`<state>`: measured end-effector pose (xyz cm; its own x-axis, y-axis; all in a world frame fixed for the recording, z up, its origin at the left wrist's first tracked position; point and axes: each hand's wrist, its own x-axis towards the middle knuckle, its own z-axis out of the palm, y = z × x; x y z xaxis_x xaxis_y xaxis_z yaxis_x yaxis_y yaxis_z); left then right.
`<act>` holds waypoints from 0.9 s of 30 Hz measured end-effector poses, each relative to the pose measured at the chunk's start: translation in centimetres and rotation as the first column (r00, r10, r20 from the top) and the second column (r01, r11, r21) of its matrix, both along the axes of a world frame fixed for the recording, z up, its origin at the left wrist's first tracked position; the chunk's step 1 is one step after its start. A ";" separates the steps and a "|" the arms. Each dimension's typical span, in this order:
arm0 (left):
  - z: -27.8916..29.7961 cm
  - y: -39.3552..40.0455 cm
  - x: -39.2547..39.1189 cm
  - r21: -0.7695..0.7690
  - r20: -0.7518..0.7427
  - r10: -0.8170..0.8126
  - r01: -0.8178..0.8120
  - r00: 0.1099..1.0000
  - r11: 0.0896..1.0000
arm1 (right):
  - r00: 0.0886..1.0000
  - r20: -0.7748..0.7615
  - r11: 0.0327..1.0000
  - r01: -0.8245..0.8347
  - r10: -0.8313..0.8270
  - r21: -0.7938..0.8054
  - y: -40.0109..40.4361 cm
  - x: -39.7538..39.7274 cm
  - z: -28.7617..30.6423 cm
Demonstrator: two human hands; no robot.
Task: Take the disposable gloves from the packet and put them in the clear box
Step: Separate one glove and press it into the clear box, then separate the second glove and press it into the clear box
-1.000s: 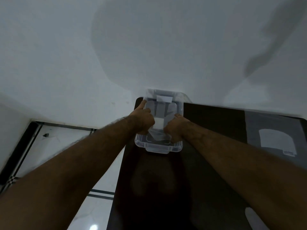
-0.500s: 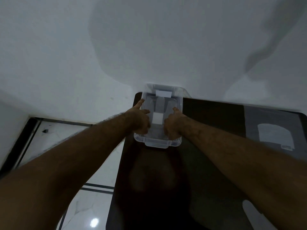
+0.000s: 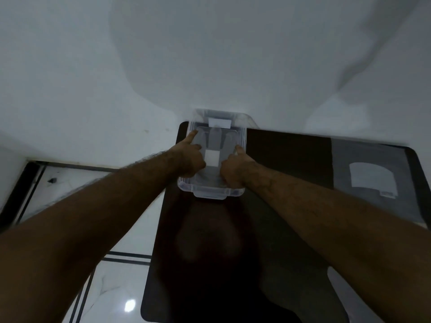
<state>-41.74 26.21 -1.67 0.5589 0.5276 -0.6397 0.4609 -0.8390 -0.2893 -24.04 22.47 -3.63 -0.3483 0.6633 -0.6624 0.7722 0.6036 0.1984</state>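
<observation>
The clear box [image 3: 210, 191] stands at the far left corner of the dark table [image 3: 286, 159], against the wall. The disposable gloves [image 3: 215, 139] lie flat inside it as a translucent grey stack with a white square patch in the middle. My left hand [image 3: 190, 160] rests on the gloves' left side, fingers curled and the index finger stretched toward the box's far left corner. My right hand [image 3: 234, 170] presses on their right side with curled fingers. The grey packet [image 3: 370, 180], with a white window, lies flat at the table's far right.
A white wall rises directly behind the box and table. Left of the table, white floor tiles [image 3: 70, 187] with dark lines show below. A pale object [image 3: 338, 283] is cut off at the table's near right.
The gloves have gone from bunched between my hands to lying flat in the box. My hands have moved slightly apart, and my left index finger reaches further back.
</observation>
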 end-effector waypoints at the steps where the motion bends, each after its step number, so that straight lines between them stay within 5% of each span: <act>1: 0.0 0.0 0.1 -0.007 -0.020 0.008 -0.008 1.000 1.000 | 1.000 0.020 1.000 0.003 -0.002 -0.010 -0.1 0.0 0.1; 8: 0.4 -0.5 0.2 0.007 0.019 0.023 -0.023 1.000 1.000 | 1.000 0.001 0.999 -0.021 0.021 0.045 -0.8 0.1 1.3; 13: 2.4 -2.5 0.4 0.086 0.224 0.120 -0.142 0.967 0.986 | 0.945 -0.326 0.979 0.064 0.003 0.195 -3.0 1.9 3.9; 18: 3.8 -9.2 0.7 -0.002 0.567 0.292 -0.352 0.770 0.936 | 0.776 -0.630 0.903 0.249 0.030 0.349 -11.0 6.8 4.3; 24: 2.9 -19.1 5.0 -0.287 0.711 0.449 -0.360 0.541 0.888 | 0.738 -0.672 0.918 0.304 -0.059 0.254 -22.9 14.5 2.5; 27: 1.3 -24.4 8.9 -0.313 0.729 0.449 -0.331 0.517 0.890 | 0.736 -0.664 0.932 0.320 -0.132 0.170 -28.4 18.9 0.6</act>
<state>-32.81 1.86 -0.41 0.6191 0.7714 -0.1475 0.7445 -0.5167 0.4227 -5.13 -5.96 -3.05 -0.4395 0.8876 -0.1381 0.8796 0.3941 -0.2663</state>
